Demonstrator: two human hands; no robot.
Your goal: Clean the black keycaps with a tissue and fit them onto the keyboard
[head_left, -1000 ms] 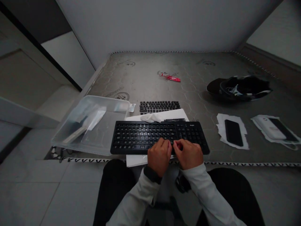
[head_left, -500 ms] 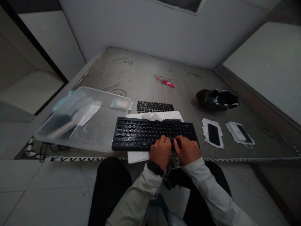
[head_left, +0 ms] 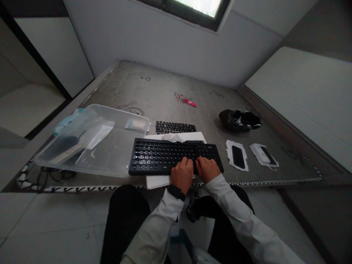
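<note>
Curling over keyboard point(head_left: 154, 157) edge, left hand point(head_left: 182, 173) and right hand point(head_left: 209, 170) sit apart, grip unclear.

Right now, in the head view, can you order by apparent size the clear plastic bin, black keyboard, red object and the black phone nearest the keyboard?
1. Clear plastic bin
2. Black keyboard
Unranked: black phone and red object; the red one looks longer but thinner, and lies farther off.
</note>
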